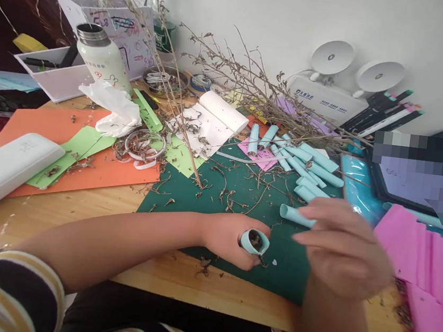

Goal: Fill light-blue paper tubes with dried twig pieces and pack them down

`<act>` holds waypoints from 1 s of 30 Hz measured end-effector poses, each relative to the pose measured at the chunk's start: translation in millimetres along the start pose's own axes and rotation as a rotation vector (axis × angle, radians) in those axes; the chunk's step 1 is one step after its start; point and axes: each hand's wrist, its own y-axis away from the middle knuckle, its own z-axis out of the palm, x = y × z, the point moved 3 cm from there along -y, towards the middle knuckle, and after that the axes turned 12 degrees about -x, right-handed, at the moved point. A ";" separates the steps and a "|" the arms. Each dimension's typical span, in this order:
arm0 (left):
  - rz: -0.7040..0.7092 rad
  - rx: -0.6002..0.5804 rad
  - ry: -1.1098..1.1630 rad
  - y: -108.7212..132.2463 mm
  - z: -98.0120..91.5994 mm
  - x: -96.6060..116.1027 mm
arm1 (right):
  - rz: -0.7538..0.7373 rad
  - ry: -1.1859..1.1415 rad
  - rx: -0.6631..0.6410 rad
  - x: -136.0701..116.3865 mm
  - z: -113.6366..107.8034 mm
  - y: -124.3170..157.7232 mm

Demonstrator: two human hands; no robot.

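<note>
Across the wood desk (113,201) it's v. crowded. Dk green mat (285,274) covers the mid. Dry branches (299,119) sprawl behind it, along the wall. Orange sheet (30,125) lies at L w/ green strips (79,152) on it; folded pink paper (434,265) at R edge. White case (9,168) at far L overlaps the orange sheet. Router (348,106) w/ 2 round white discs is at the rear; white bottle (101,61), uncapped, stands rear L.

L hand (221,238) is wrapped around 1 lt-blue tube (247,245), mouth facing up, over the mat's near part. R hand (346,249) is raised over the mat's R side, fingers bent, blurred; can't tell if its tips meet or hold anything. White paper roll (223,113), partly unrolled, lies at the mat's rear edge.

Pile of similar tubes (303,171) sits at back R of mat; 1 loose tube (291,215) lies nr R hand, partly hidden by it. Clear tape ring (164,144) rests by the orange sheet's R end, w/ dry bits inside. Smallest: brown leaf filling (255,238) in the held tube's mouth, + leaf scraps (170,201) scattered on mat & desk.
</note>
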 end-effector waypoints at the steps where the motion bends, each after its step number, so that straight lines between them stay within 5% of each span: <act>1: -0.002 -0.006 0.010 0.5 0.4 -0.2 | 0.041 0.006 0.156 3.3 -11.5 3.8; 3: 0.001 -0.015 0.025 1.0 0.5 -0.6 | 0.217 0.039 0.353 7.6 -30.8 13.7; 4: 0.001 -0.017 0.029 0.9 0.3 -0.7 | 0.352 0.084 0.342 8.4 -36.3 19.2; 7: 0.018 -0.029 0.021 0.5 -0.1 0.5 | 0.655 0.352 -0.072 3.2 -32.9 40.1; 10: 0.048 -0.031 0.015 0.2 0.0 3.5 | 0.646 0.484 -0.553 -7.7 -11.2 69.0; 13: 0.058 -0.024 0.016 0.4 0.0 5.2 | 0.639 0.432 -0.709 -16.8 6.7 92.7; 25: 0.064 0.000 0.012 1.2 0.3 4.7 | 0.695 0.478 -0.706 -20.5 23.6 93.2; 30: 0.085 0.004 0.011 1.7 0.7 3.9 | 0.711 0.576 -0.577 -25.7 13.6 81.3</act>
